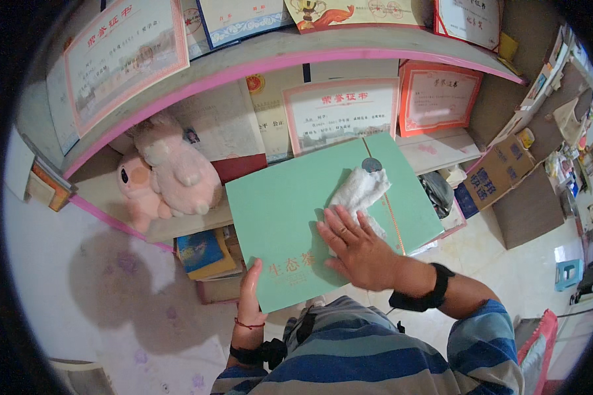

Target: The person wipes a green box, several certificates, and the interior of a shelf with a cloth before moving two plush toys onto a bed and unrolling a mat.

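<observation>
A large flat green gift box (277,204) is tilted in front of me, with gold lettering and a dark round emblem on its lid. My left hand (248,296) grips its lower left corner, thumb on top and the other fingers hidden beneath. On the lid lies a crumpled white cloth (359,194). My right hand (359,253) rests over the cloth's lower part, fingers stretched out and flat, pressing it against the box.
Behind the box stand shelves with pink edging (230,62), holding several certificates (339,112). Pink plush toys (184,171) sit on the left, books (207,257) below them. A cardboard box (501,171) and a blue stool (568,274) are on the right.
</observation>
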A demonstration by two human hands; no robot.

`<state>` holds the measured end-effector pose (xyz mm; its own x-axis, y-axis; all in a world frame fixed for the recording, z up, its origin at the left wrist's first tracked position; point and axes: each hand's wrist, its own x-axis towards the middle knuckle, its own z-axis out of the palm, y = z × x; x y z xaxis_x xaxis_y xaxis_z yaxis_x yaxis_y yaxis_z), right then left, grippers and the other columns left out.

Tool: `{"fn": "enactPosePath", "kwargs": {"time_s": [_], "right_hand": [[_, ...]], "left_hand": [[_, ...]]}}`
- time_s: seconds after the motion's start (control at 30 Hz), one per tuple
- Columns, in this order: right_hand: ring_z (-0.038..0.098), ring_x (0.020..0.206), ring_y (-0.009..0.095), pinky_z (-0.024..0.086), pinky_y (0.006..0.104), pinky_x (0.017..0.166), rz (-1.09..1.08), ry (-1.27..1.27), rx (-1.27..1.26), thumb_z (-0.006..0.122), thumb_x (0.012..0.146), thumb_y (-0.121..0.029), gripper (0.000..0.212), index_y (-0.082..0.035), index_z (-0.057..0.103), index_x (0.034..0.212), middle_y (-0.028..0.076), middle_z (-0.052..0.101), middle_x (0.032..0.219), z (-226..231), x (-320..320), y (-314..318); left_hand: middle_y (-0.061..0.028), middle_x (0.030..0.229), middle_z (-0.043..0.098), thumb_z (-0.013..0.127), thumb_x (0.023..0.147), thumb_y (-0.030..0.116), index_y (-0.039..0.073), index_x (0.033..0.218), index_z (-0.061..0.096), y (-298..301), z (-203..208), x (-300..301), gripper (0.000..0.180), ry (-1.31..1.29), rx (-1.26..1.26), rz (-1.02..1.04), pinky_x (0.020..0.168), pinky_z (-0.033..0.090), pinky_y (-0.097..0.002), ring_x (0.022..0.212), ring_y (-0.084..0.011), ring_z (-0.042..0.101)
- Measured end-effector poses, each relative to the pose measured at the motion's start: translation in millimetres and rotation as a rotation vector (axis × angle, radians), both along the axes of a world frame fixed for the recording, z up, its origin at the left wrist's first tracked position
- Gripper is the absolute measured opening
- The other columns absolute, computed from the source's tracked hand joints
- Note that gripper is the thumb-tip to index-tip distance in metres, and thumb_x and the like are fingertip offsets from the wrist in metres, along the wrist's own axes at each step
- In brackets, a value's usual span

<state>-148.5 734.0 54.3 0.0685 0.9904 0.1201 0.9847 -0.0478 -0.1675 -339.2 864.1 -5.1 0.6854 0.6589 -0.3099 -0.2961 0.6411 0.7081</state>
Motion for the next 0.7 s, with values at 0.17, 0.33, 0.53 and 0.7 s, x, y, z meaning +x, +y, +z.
{"fn": "enactPosePath", "kwargs": {"time_s": [0.17,0.33,0.53,0.7], "right_hand": [[0.021,0.130,0.029,0.024,0.0456,0.102,0.027,-0.090,0.074,0.035,0.089,-0.024,0.052,0.001,0.023,0.133,0.016,0.024,0.139,-7.1,58.9,17.0],[0.021,0.126,0.043,0.025,0.0500,0.101,-0.331,0.091,0.016,0.035,0.086,-0.019,0.045,0.011,0.038,0.119,0.030,0.025,0.132,-2.4,123.8,40.1],[0.012,0.130,0.038,0.013,0.0505,0.105,0.145,-0.376,-0.549,0.040,0.075,-0.011,0.067,0.017,0.010,0.128,0.030,0.012,0.138,27.0,37.0,87.1],[0.013,0.131,0.034,0.012,0.0408,0.107,0.182,0.120,-0.169,0.039,0.072,-0.007,0.066,0.017,0.014,0.128,0.029,0.014,0.138,-22.8,52.3,109.1]], "left_hand": [[-0.0066,0.104,0.055,0.049,0.087,0.031,0.001,0.111,0.050,-2.0,-0.9,-9.9,0.038,0.062,0.005,0.031,0.079,0.044,-0.0298,0.094,-0.0173,0.054],[-0.0063,0.102,0.056,0.049,0.087,0.031,0.001,0.108,0.052,1.3,-3.3,-9.5,0.037,0.109,0.083,0.018,0.076,0.045,-0.0285,0.092,-0.0161,0.055],[-0.0081,0.104,0.056,0.047,0.088,0.031,0.000,0.112,0.050,6.2,-7.1,-9.4,0.039,0.091,0.064,-0.026,0.077,0.045,-0.0293,0.092,-0.0173,0.055],[-0.0090,0.106,0.055,0.046,0.088,0.030,-0.001,0.114,0.047,-1.0,8.9,-2.8,0.040,0.078,0.066,-0.011,0.080,0.045,-0.0308,0.093,-0.0186,0.056]]}}
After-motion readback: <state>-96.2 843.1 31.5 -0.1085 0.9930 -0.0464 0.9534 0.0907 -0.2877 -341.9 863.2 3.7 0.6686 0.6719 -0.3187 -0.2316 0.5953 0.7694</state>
